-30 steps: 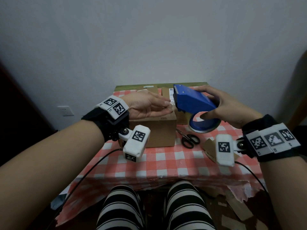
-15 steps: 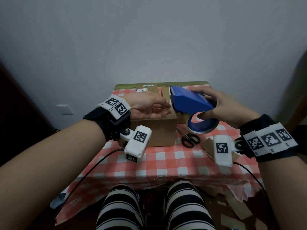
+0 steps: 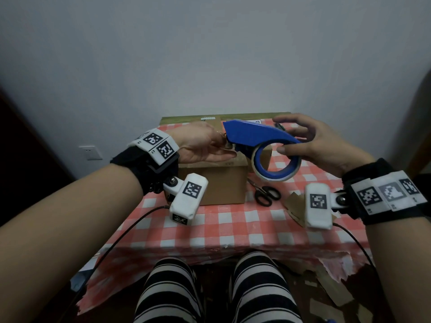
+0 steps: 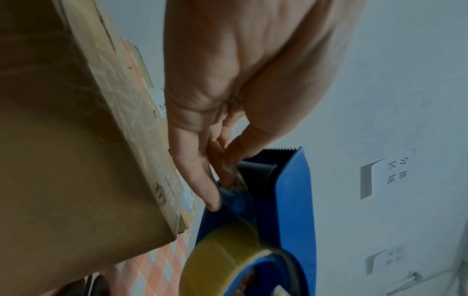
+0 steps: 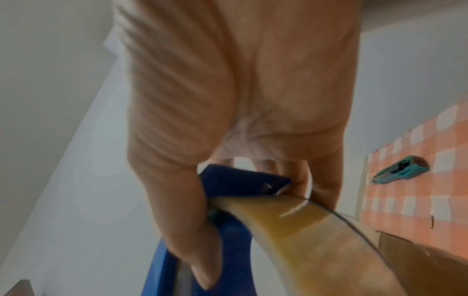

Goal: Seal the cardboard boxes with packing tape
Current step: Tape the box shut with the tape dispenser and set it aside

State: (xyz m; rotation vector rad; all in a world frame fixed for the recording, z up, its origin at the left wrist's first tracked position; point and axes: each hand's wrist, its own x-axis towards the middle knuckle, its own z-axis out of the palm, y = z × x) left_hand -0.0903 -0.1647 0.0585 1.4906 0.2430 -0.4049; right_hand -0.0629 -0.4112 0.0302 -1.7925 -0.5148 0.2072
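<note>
Fingers (image 4: 229,170) of the left hand (image 3: 200,145) pinched on the loose tape end at the mouth of the blue tape dispenser (image 3: 254,136), thumb against index and middle fingertips, just under the serrated cutter edge; little finger laid straight along the dispenser's side. Fingers (image 3: 292,134) of the right hand (image 3: 319,145) curled round the dispenser's handle and the tape roll (image 3: 275,164), thumb tucked under at the near side, index finger lifted loosely over the top. Dispenser held in the air above the desk (image 3: 233,224), nose pointing left, roll hanging at its right end over the right edge of the near cardboard box (image 3: 219,183). That box resting closed on the red-and-white checked cloth, centre of the desk, directly below the left hand; top face crinkled with clear tape in the left wrist view. Second cardboard box (image 3: 268,155) just behind and to the right, mostly hidden by the roll. Black-handled scissors (image 3: 265,193) lying on the cloth just right of the near box. Scrap of cardboard (image 3: 293,206) further right, partly behind the right wrist camera. Teal utility knife (image 5: 402,170) on the cloth at the far right of the desk, well apart from the boxes. Grey wall behind, white socket low at the left. Striped trouser legs at the near edge, below the desk.
</note>
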